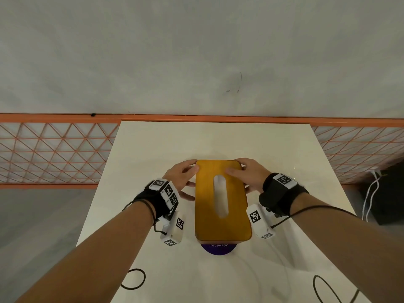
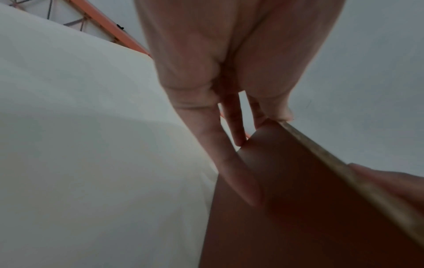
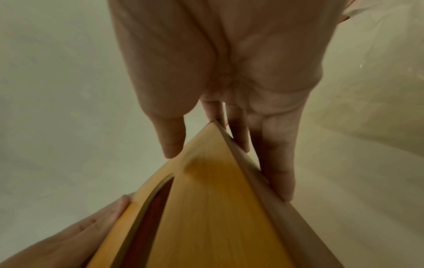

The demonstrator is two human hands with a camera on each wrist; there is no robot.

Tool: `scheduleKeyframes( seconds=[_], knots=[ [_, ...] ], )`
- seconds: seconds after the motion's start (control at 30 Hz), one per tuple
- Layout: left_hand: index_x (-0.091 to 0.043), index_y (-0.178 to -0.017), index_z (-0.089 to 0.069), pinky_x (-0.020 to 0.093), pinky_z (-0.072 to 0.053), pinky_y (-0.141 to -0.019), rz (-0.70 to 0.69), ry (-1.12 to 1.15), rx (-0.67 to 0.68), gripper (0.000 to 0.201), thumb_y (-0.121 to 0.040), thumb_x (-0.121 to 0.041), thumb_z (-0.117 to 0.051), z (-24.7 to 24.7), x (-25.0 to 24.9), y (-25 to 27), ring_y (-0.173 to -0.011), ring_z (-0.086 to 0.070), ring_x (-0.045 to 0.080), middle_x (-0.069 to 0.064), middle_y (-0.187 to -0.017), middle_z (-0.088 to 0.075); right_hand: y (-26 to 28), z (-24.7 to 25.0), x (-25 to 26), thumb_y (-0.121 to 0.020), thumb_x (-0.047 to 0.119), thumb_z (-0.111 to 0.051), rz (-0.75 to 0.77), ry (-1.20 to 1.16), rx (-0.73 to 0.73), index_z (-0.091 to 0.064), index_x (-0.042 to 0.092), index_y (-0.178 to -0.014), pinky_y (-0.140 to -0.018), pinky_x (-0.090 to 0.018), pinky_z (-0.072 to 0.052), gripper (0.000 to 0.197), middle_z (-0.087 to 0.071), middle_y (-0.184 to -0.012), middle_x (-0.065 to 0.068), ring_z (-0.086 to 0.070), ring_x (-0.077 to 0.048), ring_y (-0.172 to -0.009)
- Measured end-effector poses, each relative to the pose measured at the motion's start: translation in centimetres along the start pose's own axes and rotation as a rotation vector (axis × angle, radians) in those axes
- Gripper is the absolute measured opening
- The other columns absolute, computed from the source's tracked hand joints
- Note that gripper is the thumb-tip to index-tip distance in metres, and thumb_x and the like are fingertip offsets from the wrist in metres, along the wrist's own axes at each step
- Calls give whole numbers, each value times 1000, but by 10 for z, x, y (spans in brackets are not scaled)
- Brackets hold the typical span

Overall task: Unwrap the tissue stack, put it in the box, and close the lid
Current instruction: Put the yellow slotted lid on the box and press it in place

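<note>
while lid (image 1: 220,200) sits between them, left hand (image 1: 182,178) and right hand (image 1: 249,174) grip its far corners.

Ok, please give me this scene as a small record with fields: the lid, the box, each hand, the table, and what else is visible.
lid: yellow wooden lid with an oval slot, held by both hands at its far end
box: body mostly hidden under the lid
left hand: left hand grips the lid's far left corner, thumb on top
right hand: right hand grips the far right corner, thumb on top
table: white table
other: purple round sticker at the box's near end; orange mesh fence behind
tissue stack: not visible
</note>
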State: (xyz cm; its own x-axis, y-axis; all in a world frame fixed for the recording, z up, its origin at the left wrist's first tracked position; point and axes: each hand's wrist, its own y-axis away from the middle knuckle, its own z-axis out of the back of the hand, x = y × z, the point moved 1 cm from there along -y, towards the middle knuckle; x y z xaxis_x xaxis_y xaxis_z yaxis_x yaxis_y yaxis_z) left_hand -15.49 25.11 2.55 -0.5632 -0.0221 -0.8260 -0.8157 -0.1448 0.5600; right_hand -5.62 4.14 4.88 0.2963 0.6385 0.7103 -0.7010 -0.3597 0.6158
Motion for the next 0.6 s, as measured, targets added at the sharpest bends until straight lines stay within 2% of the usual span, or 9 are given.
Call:
scheduleKeyframes(
  seconds=[0.13, 0.2, 0.27, 0.33, 0.4, 0.6],
  knots=[
    [-31, -138, -46, 50, -61, -63, 3, -28, 5, 49, -92, -44, -57, 1, -3, 0, -108, -63, 29, -2, -138, -51, 2, -1, 1, -70, 43, -82, 52, 97, 22, -34, 33, -141, -87, -54, -56, 86, -48, -138, -4, -54, -36, -117],
    [-33, -139, -44, 51, -61, -63, 9, -54, 17, 48, -93, -44, -56, 3, -5, -1, -110, -61, 29, -3, -138, -49, 4, -5, 5, -65, 44, -85, 108, 297, 67, -23, 37, -146, -85, -48, -57, 102, -44, -136, -1, -53, -36, -118],
    [-40, -137, -44, 52, -61, -65, -24, -85, 40, 44, -94, -43, -54, 5, -7, -2, -114, -59, 29, -6, -140, -47, 4, -9, 8, -61, 47, -86, 186, 525, 44, -17, 32, -149, -90, -42, -53, 112, -42, -141, -4, -51, -34, -121],
    [-46, -135, -45, 50, -62, -68, -88, -131, 54, 39, -97, -39, -50, 4, -8, -2, -116, -58, 27, -8, -140, -47, 3, -13, 9, -61, 44, -85, 233, 600, -36, -20, 25, -149, -92, -41, -51, 111, -38, -145, -11, -47, -33, -124],
    [-45, -136, -47, 47, -62, -69, -114, -142, 38, 37, -100, -34, -45, 1, -7, 0, -116, -58, 25, -4, -139, -49, 4, -17, 9, -65, 36, -82, 238, 619, -71, -21, 21, -149, -90, -40, -51, 105, -34, -145, -14, -46, -34, -123],
    [-43, -137, -48, 50, -62, -71, -124, -164, 15, 38, -100, -33, -45, -3, -8, 2, -118, -58, 28, -2, -140, -50, 4, -17, 10, -70, 28, -76, 260, 632, -64, -19, 15, -152, -102, -42, -44, 101, -34, -149, -12, -37, -33, -134]
  ],
)
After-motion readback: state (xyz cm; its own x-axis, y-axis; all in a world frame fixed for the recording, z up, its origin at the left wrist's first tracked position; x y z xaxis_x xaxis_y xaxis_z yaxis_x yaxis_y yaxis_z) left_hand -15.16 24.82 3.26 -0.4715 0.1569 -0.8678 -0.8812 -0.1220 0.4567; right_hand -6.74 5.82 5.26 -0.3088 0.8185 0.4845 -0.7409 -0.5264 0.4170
